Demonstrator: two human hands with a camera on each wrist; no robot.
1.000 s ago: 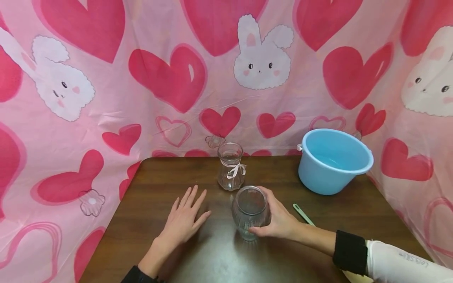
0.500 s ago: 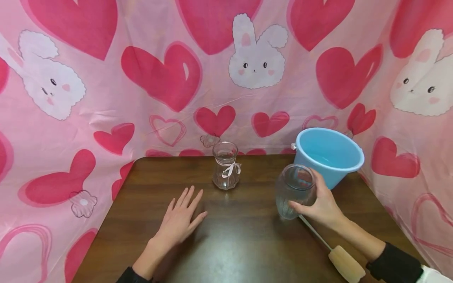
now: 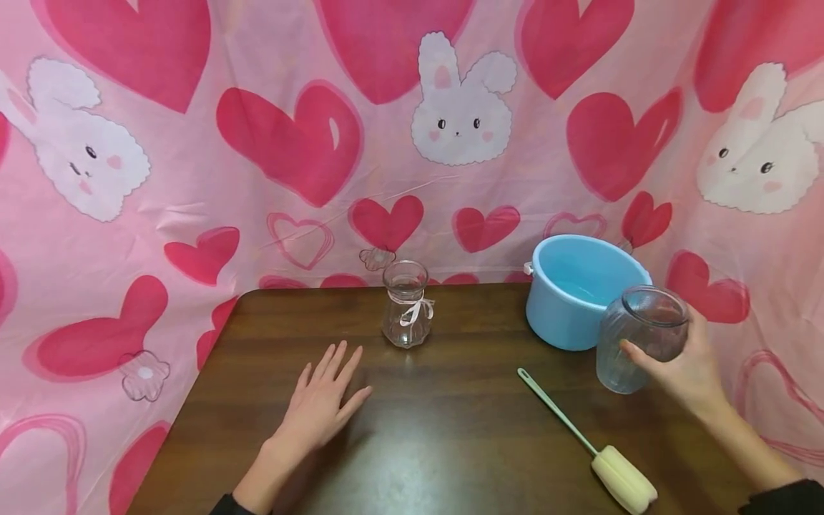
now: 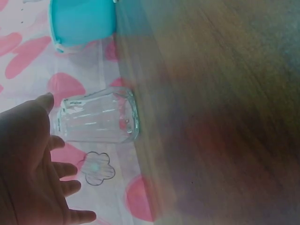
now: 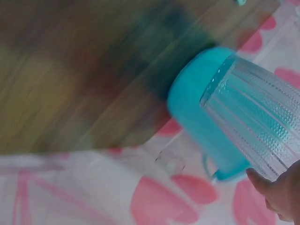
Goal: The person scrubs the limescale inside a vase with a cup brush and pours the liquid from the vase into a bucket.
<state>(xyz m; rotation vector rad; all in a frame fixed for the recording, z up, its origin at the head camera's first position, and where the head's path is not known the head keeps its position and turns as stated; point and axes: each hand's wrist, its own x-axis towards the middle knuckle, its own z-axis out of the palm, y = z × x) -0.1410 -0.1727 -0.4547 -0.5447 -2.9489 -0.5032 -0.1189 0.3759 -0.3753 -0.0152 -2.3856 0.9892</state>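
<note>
meanwhile, a ribbed glass jar (image 3: 637,338), earlier gripped at table centre, is now held aloft in the curled fingers of the right hand (image 3: 684,365) beside the blue basin (image 3: 579,290), the left hand (image 3: 318,409) being kept flat with fingers spread.

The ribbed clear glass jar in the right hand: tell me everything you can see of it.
The ribbed clear glass jar is a wide-mouthed vessel with fine vertical ridges, a rounded body and a smooth rim. It looks empty. The right hand grips it from its right side, fingers wrapped around the body, holding it off the dark wooden table, mouth up and tilted slightly. It sits just right of the light blue plastic bucket.
</note>
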